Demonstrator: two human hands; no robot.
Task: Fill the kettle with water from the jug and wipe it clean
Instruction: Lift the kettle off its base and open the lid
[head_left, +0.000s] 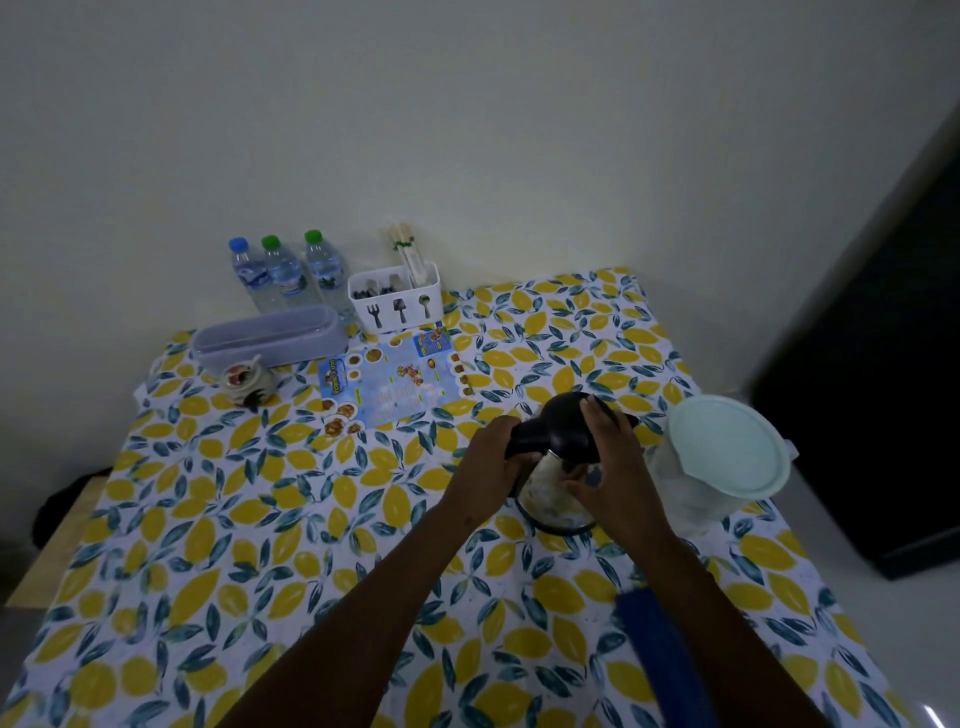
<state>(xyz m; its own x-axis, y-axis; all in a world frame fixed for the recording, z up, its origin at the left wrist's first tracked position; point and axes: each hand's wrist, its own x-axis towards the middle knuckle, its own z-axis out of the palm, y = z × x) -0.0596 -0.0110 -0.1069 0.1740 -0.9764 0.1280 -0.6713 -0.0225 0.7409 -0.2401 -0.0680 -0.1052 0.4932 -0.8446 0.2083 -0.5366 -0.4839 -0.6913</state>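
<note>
Kettle (556, 488): your left hand (491, 467) clamped on its black handle, your right hand (613, 467) wrapped around lid and body. Lidded jug (722, 457): just beyond your right hand.

A home dining spot: lemon-print tablecloth (208, 519), cutlery caddy (397, 304), water bottles (285, 273), takeaway menu (395, 384).

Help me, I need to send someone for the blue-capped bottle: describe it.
On the lemon-print table, look to the far left corner by the wall, where three bottles stand in a row. The blue-capped bottle is leftmost; the other two have green caps.
</note>
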